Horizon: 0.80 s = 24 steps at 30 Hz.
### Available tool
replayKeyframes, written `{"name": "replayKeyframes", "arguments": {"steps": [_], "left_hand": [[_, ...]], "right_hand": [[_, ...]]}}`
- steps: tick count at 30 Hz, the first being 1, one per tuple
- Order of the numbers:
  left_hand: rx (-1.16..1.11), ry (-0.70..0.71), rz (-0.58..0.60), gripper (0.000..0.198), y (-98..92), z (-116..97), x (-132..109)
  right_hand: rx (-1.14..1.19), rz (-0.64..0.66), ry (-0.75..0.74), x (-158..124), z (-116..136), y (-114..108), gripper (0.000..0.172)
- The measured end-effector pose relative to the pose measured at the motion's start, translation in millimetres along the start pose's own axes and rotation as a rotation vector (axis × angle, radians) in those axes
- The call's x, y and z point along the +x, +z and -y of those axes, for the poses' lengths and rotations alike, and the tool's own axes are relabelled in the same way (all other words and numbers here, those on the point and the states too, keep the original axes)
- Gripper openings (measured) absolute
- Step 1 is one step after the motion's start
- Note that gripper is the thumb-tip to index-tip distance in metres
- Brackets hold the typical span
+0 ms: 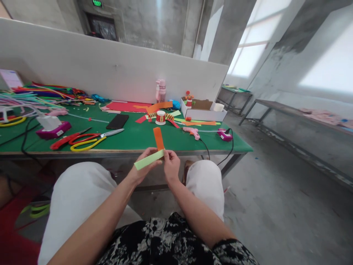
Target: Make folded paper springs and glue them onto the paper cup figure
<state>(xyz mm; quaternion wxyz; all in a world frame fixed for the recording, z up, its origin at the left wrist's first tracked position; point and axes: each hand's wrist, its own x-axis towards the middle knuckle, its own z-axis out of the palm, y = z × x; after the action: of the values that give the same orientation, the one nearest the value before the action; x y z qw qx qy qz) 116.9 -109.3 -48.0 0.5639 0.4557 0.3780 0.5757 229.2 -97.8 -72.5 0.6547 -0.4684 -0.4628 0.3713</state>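
Both my hands are raised above my knees, just in front of the green table (132, 138). My left hand (145, 163) pinches a light green paper strip (148, 160) that slants down to the left. My right hand (171, 163) pinches the bottom of an orange paper strip (158, 138) that stands up and crosses the green one at the fingertips. The two strips meet at a right angle between my thumbs.
On the table lie scissors with red and yellow handles (91, 140), a black phone (117, 121), a pink glue gun (192, 132) with a cord, a small paper cup craft (160, 117), coloured paper pieces, a white box (202, 110), a pink bottle (160, 90) and piled pipe cleaners (41, 94). A white partition (110, 66) backs the table.
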Motion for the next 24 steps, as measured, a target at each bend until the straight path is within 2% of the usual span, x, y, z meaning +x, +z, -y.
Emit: {"name": "replayKeyframes", "arguments": {"steps": [5, 10, 15, 18, 24], "left_hand": [[0.042, 0.052, -0.258, 0.042, 17.2, 20, -1], [0.052, 0.068, -0.385, 0.039, 15.9, 28, 5], [0.105, 0.088, -0.360, 0.034, -0.1, 16, 11], [0.132, 0.075, -0.318, 0.034, -5.6, 10, 10], [0.079, 0.002, -0.228, 0.046, -5.8, 9, 8]], "right_hand": [[0.036, -0.034, 0.015, -1, -6, 2, 0.034], [0.223, 0.028, 0.127, 0, -9, 5, 0.030], [0.300, 0.178, 0.247, 6, 0, -1, 0.033], [0.282, 0.179, 0.303, 10, 3, -5, 0.032], [0.381, 0.180, 0.389, 9, -2, -3, 0.030]]}}
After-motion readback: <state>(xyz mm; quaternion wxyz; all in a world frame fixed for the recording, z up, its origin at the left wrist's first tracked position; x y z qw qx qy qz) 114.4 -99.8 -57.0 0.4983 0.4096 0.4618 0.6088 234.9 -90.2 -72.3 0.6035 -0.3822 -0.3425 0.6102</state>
